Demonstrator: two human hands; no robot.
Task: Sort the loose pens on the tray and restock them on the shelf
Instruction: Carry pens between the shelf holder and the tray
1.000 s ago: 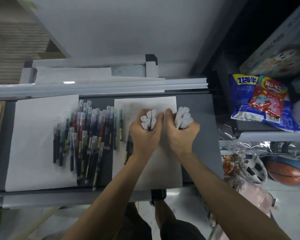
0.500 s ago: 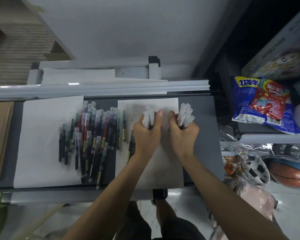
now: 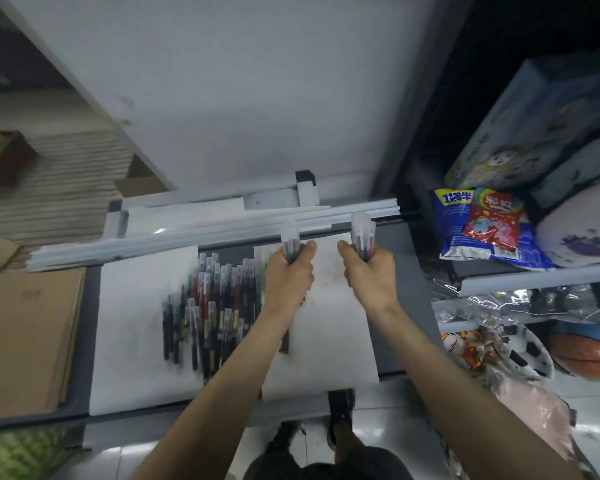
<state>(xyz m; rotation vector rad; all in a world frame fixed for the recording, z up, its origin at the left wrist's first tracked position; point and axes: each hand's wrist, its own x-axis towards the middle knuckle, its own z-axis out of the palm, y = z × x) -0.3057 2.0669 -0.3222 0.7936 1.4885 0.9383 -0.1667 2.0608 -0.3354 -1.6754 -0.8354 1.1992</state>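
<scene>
My left hand [image 3: 288, 282] grips a bundle of pens [image 3: 290, 241] upright, their clear caps sticking out above the fist. My right hand [image 3: 371, 277] holds a second bundle of pens [image 3: 362, 236] the same way. Both fists hover over a white paper sheet [image 3: 329, 344] on the dark grey tray [image 3: 411, 306], a hand's width apart. To the left, a pile of loose pens [image 3: 212, 303] with dark and coloured barrels lies across the gap between two sheets. The view is motion-blurred.
A stack of long white strips [image 3: 187, 232] runs along the tray's far edge. Brown cardboard [image 3: 25, 337] lies at the left. At the right, a shelf [image 3: 534, 277] carries snack bags [image 3: 482, 226] and boxes, with balls in plastic wrap [image 3: 520, 355] below it.
My two fists have parted from touching to a hand's width apart and moved toward the tray's far edge. The camera has shifted, so the tray now sits lower in view.
</scene>
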